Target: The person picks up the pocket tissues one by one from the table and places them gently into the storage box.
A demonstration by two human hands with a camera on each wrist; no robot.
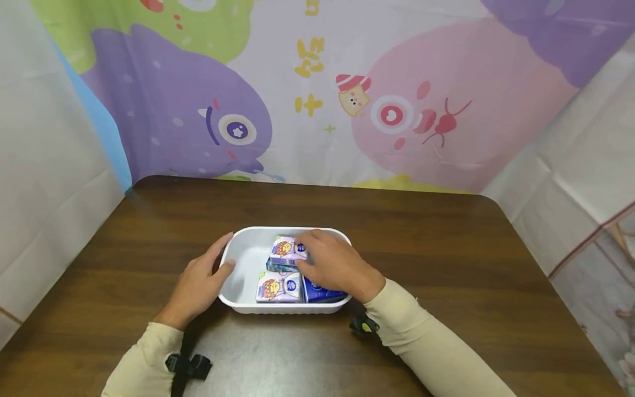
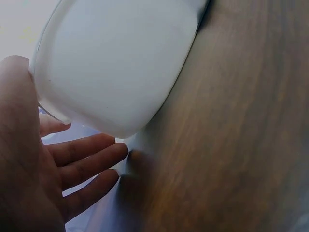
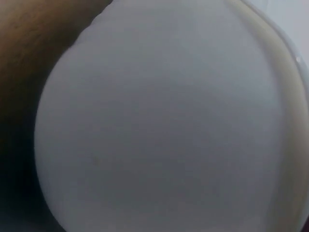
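Note:
A white oval-cornered plastic tray (image 1: 243,264) sits on the wooden table. At its left end my left hand (image 1: 200,281) touches the rim, with thumb and fingers spread around the end. The left wrist view shows these fingers (image 2: 89,154) loosely extended beside the tray's outer wall (image 2: 120,63). My right hand (image 1: 329,262) reaches over the tray's right side and pinches a small purple-and-white tissue pack (image 1: 284,251) between thumb and fingers. Beneath that pack is a blue-green pack (image 1: 279,267). Only the tray's wall (image 3: 164,116) fills the right wrist view; the hand is hidden there.
Inside the tray, nearest me, lie another purple-and-white tissue pack (image 1: 278,288) and a dark blue pack (image 1: 322,292), partly covered by my right hand. A cartoon-printed curtain (image 1: 307,143) hangs behind the brown table (image 1: 426,237). Pale cloth hangs on both sides.

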